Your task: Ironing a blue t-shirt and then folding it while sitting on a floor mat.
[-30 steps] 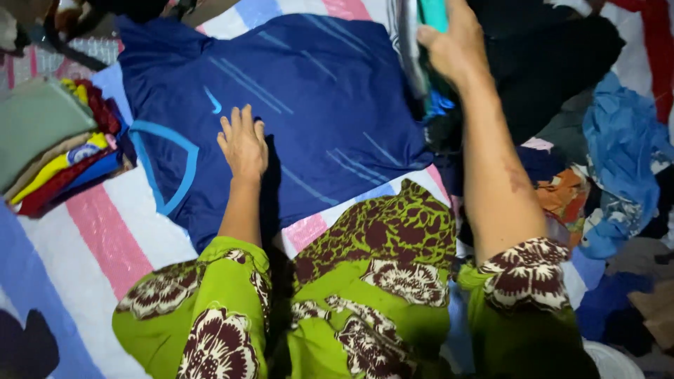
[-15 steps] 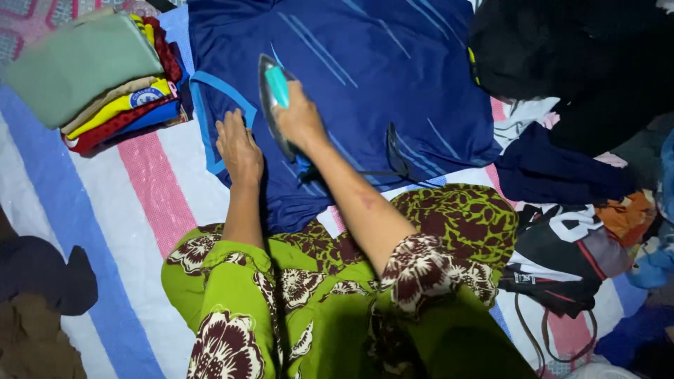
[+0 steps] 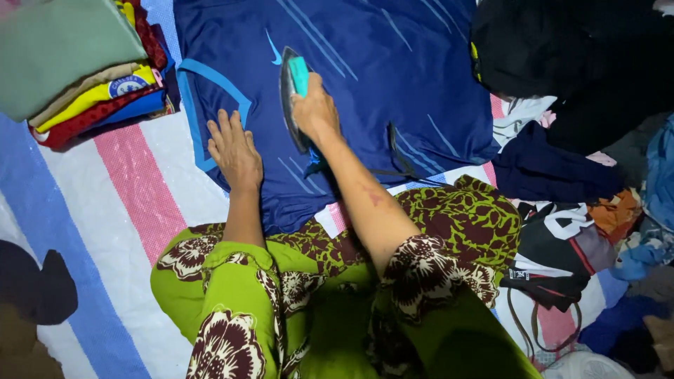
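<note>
A dark blue sports shirt (image 3: 372,77) with light blue trim lies spread flat on a striped mat (image 3: 133,203). My left hand (image 3: 234,151) rests flat on the shirt near its neckline, fingers apart, holding the cloth down. My right hand (image 3: 316,111) grips the teal handle of a clothes iron (image 3: 293,95), whose metal soleplate sits on the shirt just right of my left hand. A dark cord (image 3: 397,158) trails from the iron across the shirt.
A stack of folded clothes (image 3: 77,63) sits at the upper left. A heap of dark and mixed unfolded clothes (image 3: 576,105) fills the right side. My lap in green floral fabric (image 3: 337,295) is at the bottom. A dark cloth (image 3: 35,288) lies lower left.
My right hand brought the iron from the clothes heap at the right down onto the shirt, then slid it slightly up and right. My left hand stayed pressed on the shirt.
</note>
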